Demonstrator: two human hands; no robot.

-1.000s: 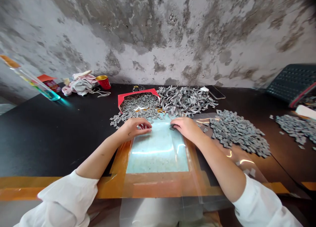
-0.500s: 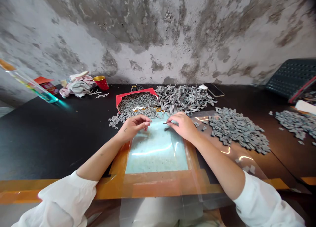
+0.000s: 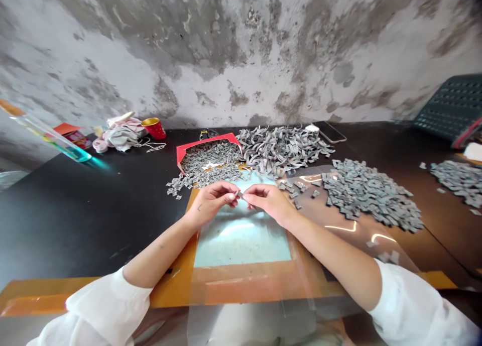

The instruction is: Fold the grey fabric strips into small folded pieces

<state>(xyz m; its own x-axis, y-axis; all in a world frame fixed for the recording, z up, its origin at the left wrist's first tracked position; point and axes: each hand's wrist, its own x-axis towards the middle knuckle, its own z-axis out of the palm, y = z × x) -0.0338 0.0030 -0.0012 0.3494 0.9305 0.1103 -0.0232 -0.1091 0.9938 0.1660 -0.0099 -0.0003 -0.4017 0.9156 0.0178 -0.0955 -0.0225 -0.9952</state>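
Note:
My left hand (image 3: 213, 200) and my right hand (image 3: 269, 200) meet fingertip to fingertip over a pale blue sheet (image 3: 243, 245) under clear plastic. Both are closed in a pinch. Between the fingertips shows a short grey strip (image 3: 240, 195), gripped by my right hand. A tiny grey piece is pinched in my left fingers, mostly hidden by them. Just beyond my hands lies a tipped red box (image 3: 183, 149) spilling small grey pieces (image 3: 205, 175). Behind my right hand is a heap of loose grey strips (image 3: 284, 147).
A pile of short grey pieces (image 3: 371, 193) lies on the right, with another pile (image 3: 457, 180) farther out. A phone (image 3: 332, 132) and a dark plastic basket (image 3: 450, 110) stand near the wall. At the left are a red cup (image 3: 154, 130), cloths (image 3: 122, 132) and a clear tube (image 3: 56, 135).
My hands have come together; they were apart, with the dark strip in my right fingers. Several small pieces now show beside my right hand. The view has shifted slightly.

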